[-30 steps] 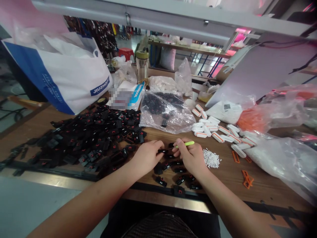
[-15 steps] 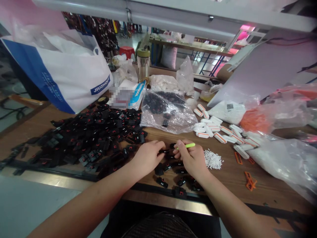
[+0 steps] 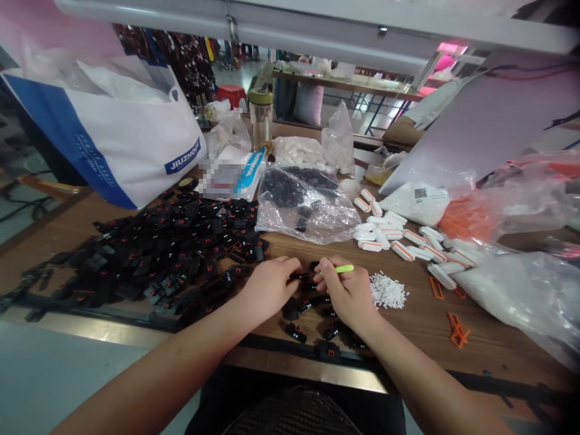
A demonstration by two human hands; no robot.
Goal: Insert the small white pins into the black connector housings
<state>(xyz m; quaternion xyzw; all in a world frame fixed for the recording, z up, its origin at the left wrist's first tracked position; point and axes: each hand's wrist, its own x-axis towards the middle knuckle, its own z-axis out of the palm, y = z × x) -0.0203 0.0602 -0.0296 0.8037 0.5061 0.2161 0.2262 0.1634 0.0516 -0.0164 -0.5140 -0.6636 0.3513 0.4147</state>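
While my right hand (image 3: 348, 293) grips a slim tool by its yellow-green handle (image 3: 344, 268), my left hand (image 3: 272, 287) is closed too, thumb and fingers pinching a small black piece (image 3: 296, 277) right in the middle of my view. Fingers of both hands are close together, low over the wooden table (image 3: 426, 338). The handle's end pokes out to the right past the knuckles, the thin shaft points left at the piece, and I can't tell whether the tip touches it; fingers hide most of that work.

Just nearer to me, between the forearms, more black connectors (image 3: 295, 332) lie scattered, several showing rows of pale dots. Right beside my right hand, there's a heap of tiny white pegs (image 3: 387, 292). Farther right I've got some orange frames (image 3: 458, 334) lying flat, and above them a spread of white pieces (image 3: 402, 251), many with an orange strip.

Over on the left, it's a big pile of black parts (image 3: 208, 240) flecked with red. Straight ahead, a clear plastic bag (image 3: 326, 226) holds more dark pieces; to its right I see a bag of white bits (image 3: 414, 204) with a square code, next to an orange-filled bag (image 3: 469, 217). At the back stands a bottle (image 3: 261, 121) with an olive lid, and at far left a tall white-and-blue bag (image 3: 131, 136).
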